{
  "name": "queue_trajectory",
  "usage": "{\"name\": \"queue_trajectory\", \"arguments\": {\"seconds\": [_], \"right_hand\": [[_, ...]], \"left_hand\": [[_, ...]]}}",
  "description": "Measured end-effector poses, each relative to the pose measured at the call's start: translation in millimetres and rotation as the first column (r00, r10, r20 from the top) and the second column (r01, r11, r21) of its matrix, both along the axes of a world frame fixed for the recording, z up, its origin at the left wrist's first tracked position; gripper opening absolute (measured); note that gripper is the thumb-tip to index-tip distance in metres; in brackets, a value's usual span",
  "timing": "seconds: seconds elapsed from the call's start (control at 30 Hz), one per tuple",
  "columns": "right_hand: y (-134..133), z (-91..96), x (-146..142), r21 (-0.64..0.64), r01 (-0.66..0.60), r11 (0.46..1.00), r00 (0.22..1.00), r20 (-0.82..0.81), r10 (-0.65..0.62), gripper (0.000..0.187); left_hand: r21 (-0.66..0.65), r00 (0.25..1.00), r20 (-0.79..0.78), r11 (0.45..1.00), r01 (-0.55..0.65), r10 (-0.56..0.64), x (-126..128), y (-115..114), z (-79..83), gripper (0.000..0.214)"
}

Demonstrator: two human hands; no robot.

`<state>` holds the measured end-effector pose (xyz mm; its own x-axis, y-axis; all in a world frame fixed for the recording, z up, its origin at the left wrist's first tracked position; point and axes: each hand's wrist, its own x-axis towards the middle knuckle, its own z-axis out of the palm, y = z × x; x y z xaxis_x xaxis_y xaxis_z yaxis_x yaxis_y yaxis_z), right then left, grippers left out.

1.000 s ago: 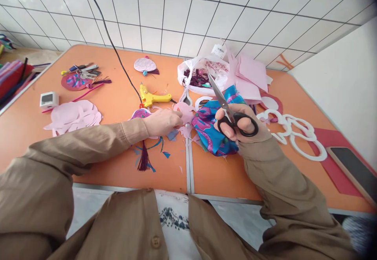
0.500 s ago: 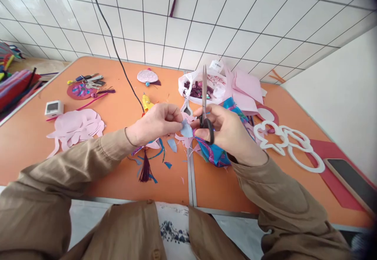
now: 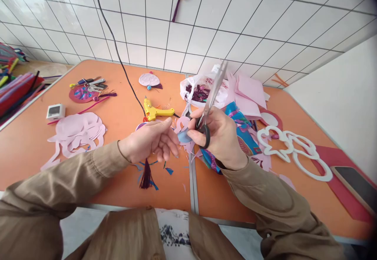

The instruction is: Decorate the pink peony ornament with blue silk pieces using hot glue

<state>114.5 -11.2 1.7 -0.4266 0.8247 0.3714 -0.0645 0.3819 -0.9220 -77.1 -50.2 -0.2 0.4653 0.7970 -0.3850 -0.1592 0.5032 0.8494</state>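
Note:
My right hand [image 3: 219, 138] is closed round the black handles of a pair of scissors [image 3: 209, 101], whose blades point up and away. Its thumb and fingertips also touch a small pale-blue paper scrap [image 3: 184, 136]. My left hand [image 3: 150, 140] is raised just left of it, fingers curled, pinching the same scrap from the other side. Both hands hover above the orange table [image 3: 118, 107] over a blue patterned fabric piece [image 3: 241, 134] and pink paper cut-outs.
A yellow glue gun [image 3: 154, 111] with a black cable lies behind my left hand. A white bag of purple tassels [image 3: 200, 91], pink sheets [image 3: 250, 89], white foam rings [image 3: 291, 150], pink cut shapes [image 3: 78, 130], a small white device [image 3: 55, 111], and keys [image 3: 88, 82] lie around.
My left hand lifted a small blue scrap off the table and met my right hand. The scissors swung upright, then tilted right. The view shifted upward.

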Motion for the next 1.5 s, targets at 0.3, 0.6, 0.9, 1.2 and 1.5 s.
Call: {"name": "queue_trajectory", "arguments": {"seconds": [0.3, 0.6, 0.9, 1.2, 1.5], "right_hand": [[-5, -7.9, -1, 0.057, -0.030, 0.998, 0.992, 0.127, 0.022, 0.020], [9, -28.9, 2, -0.233, 0.031, 0.972, 0.996, -0.070, -0.048, 0.038], [1, -16.8, -11, -0.271, 0.115, 0.956, 0.993, 0.026, -0.112, 0.031], [5, -24.8, -5, -0.291, 0.069, 0.954, 0.998, 0.009, -0.069, 0.028], [3, -23.8, -9, -0.286, 0.083, 0.955, 0.996, 0.040, -0.074, 0.030]], "left_hand": [[-0.248, 0.930, 0.353, 0.969, -0.017, 0.106, 14, -6, -19.4, 0.034], [-0.022, 0.864, 0.246, 0.893, -0.449, 0.440, 15, -5, -16.8, 0.033], [0.002, 0.877, 0.178, 0.891, -0.454, 0.446, 20, -5, -18.9, 0.033], [-0.052, 0.877, 0.221, 0.903, -0.427, 0.427, 19, -1, -22.6, 0.028], [-0.072, 0.880, 0.203, 0.903, -0.423, 0.429, 15, 1, -23.6, 0.024]]}}
